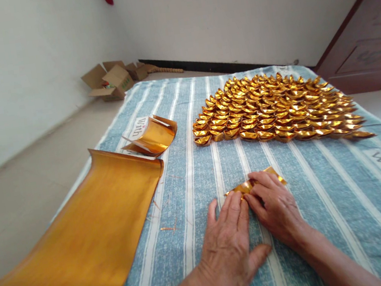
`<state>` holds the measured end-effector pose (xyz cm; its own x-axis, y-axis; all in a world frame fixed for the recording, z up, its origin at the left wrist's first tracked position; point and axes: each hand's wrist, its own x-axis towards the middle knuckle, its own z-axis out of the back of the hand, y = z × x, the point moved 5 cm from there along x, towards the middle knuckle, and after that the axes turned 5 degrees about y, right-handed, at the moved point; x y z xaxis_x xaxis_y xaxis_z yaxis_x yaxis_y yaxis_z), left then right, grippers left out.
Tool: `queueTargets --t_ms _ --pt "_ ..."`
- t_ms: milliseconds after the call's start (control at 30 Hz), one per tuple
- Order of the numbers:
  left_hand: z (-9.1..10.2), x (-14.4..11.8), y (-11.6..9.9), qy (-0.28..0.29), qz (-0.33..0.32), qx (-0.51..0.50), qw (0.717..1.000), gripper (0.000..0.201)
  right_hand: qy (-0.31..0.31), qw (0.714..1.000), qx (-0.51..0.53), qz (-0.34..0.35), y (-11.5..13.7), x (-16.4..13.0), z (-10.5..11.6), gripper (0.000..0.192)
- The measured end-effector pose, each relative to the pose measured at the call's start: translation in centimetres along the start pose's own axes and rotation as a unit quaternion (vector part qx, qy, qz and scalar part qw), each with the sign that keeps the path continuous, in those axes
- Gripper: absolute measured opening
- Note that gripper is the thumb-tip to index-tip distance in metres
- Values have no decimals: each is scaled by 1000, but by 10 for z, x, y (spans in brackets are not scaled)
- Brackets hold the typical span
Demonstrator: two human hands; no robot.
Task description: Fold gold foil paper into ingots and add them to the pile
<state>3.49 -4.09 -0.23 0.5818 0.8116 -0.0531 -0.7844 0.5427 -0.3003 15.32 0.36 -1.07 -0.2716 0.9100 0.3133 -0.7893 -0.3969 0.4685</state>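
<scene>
A small piece of gold foil paper (pixel 245 185) lies on the blue striped cloth (pixel 328 199), partly folded. My left hand (pixel 229 242) rests flat with its fingertips pressing on the paper's left end. My right hand (pixel 274 204) covers the middle and right part of the paper, fingers bent down on it. Most of the paper is hidden under both hands.
Rows of several folded gold paper ingots (pixel 271 109) fill the cloth's far side. A large stack of gold sheets (pixel 84 245) curls at the left, with a smaller curled bundle (pixel 152 137) behind it. Open cardboard boxes (pixel 109 81) sit by the far wall; a door (pixel 371 34) stands right.
</scene>
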Motion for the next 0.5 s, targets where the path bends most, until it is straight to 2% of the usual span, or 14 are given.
queueTargets --t_ms 500 --pt "2 -2 8 -7 -8 -31 999 68 -9 1000 -1 10 1 0 1 23"
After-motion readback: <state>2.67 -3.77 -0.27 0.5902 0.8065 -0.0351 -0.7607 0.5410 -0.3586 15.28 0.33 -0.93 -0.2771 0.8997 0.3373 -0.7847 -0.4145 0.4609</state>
